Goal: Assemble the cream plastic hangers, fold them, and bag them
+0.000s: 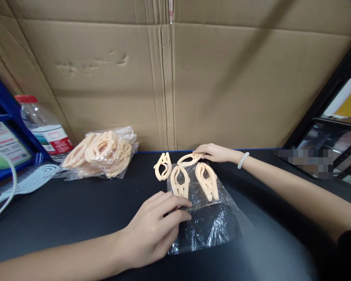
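My right hand point(212, 151) pinches one end of a folded beige plastic hanger point(190, 159) at the back of a clear plastic bag point(204, 230). Two more folded hangers lie on the bag: a left hanger point(179, 181) and a right hanger point(207, 181). Over the lower end of the left one, my left hand point(159, 226) reaches across the bag's near left edge, fingers stretched and slightly apart. Its thumb is mostly hidden. Another folded hanger point(163, 167) lies on the black table point(84, 210), just left of the bag.
At the back left sits a pile of bagged beige hangers point(102, 152), beside a red-capped bottle point(46, 125). A light blue hairbrush point(32, 179), a white cable point(13, 187) and a blue rack point(6, 113) are at far left. Cardboard point(210, 78) walls the back; a black shelf point(336, 128) stands right.
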Demonstrator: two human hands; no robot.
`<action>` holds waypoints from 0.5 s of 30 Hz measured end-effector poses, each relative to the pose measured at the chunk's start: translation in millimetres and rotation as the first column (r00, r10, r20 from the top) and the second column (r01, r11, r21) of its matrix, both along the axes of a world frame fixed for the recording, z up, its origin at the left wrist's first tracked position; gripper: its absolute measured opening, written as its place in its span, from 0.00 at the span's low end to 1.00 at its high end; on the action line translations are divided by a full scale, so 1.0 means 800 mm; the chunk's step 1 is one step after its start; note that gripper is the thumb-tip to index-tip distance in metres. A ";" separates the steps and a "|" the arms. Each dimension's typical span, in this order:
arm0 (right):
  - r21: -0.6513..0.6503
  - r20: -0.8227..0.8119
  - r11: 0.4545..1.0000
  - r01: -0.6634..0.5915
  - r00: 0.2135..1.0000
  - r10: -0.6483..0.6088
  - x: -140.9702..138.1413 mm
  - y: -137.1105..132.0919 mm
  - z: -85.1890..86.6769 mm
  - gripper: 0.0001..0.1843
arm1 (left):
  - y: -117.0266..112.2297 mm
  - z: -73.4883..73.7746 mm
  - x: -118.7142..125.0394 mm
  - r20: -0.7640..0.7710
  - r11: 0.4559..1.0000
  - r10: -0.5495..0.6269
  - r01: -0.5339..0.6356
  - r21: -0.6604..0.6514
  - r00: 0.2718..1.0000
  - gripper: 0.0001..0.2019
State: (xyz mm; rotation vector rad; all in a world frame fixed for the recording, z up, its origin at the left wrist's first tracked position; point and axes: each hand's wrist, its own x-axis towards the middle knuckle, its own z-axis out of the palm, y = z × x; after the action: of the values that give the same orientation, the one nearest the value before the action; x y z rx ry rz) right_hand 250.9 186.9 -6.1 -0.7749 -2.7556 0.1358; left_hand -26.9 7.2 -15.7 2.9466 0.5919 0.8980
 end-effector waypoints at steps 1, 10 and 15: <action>0.004 -0.018 1.000 0.007 1.000 -0.007 0.004 -0.002 -0.002 0.17 | 0.000 -0.001 0.000 0.003 1.000 0.003 -0.003 -0.001 1.000 0.16; 0.065 -0.198 0.996 0.069 0.979 -0.055 0.028 -0.025 -0.019 0.16 | 0.004 -0.006 -0.001 0.032 0.999 0.039 -0.039 -0.021 0.999 0.15; 0.113 -0.399 0.975 0.192 0.907 -0.132 0.035 -0.049 -0.024 0.14 | 0.003 -0.004 0.001 0.046 0.998 0.044 -0.042 -0.045 0.998 0.15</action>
State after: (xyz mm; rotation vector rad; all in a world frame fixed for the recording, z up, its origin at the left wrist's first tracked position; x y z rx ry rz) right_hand 279.1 147.7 -25.6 -0.8306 -2.2861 0.0412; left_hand -26.2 9.8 -18.6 2.8757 0.6661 0.9417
